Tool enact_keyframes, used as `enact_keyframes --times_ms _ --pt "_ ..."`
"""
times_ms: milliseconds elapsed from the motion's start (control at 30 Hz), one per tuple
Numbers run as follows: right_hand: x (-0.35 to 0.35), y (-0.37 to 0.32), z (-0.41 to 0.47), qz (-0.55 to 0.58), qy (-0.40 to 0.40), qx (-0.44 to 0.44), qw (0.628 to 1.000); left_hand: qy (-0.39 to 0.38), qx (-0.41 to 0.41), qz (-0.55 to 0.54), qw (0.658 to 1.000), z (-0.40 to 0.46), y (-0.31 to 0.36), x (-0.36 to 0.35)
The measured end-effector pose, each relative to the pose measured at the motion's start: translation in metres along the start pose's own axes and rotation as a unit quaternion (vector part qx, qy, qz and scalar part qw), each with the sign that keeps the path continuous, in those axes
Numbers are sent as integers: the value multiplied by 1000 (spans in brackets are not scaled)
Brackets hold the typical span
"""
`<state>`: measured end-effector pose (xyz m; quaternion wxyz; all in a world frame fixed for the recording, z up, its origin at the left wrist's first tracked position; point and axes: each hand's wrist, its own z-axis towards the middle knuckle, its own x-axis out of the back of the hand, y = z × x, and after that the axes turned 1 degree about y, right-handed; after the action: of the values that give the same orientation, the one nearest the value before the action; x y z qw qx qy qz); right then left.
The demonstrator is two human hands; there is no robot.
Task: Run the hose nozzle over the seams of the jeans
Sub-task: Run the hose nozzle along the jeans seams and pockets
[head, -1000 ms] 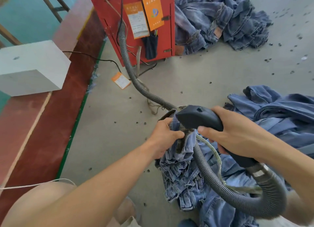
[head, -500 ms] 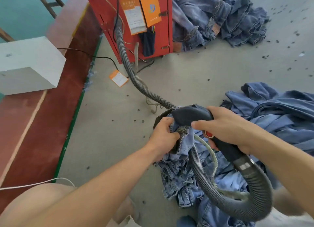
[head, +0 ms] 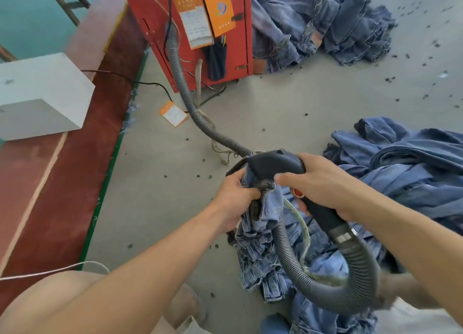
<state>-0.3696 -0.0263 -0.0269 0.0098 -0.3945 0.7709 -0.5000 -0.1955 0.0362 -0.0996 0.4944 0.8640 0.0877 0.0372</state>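
1. Red metal cabinet [head: 195, 33] with orange tags stands ahead of me, a heap of denim [head: 320, 25] right beside it, and another pile [head: 413, 168] on my right. A white block [head: 42, 95] sits off to the left.
2. The ribbed grey hose [head: 185, 93] snakes over the dusty concrete and loops back across my lap, covering part of the jeans [head: 263, 233].
3. My left hand [head: 235, 203] bunches the crumpled jeans up tight.
4. My right hand [head: 323, 183] is wrapped round the smooth black nozzle [head: 273, 166], its tip pressed onto the fabric.
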Motion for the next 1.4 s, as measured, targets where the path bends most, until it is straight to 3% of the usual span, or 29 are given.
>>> enact_keyframes --times_ms 133,333,533,633,800,900,1000,1133,1233,1300,1400 --pt "11 -3 17 131 41 -47 989 -20 12 2 1000 -1 -2 0" --pt "11 0 -4 31 -41 -14 999 -19 -6 39 999 1 -1 4" --pt "15 -6 26 101 43 -62 992 -7 -40 122 992 -3 -7 -1" --pt "26 -1 20 107 37 -47 992 -12 -54 129 990 -2 -4 3" --pt "14 -6 -3 -45 -34 15 998 -3 -51 159 986 2 -4 7" --pt "5 -9 11 -67 19 12 998 -18 -50 169 984 1 -10 3" --pt "15 -4 22 22 62 -23 998 -30 -61 138 988 -1 -9 3" --pt "30 8 18 88 42 -22 995 -17 23 11 1000 5 -2 12" --pt "26 14 15 70 94 24 993 54 120 -109 985 10 9 17" --pt "14 18 13 54 136 37 989 91 135 -83 983 13 11 21" --pt "-1 24 10 14 146 36 988 23 148 -29 988 11 13 26"
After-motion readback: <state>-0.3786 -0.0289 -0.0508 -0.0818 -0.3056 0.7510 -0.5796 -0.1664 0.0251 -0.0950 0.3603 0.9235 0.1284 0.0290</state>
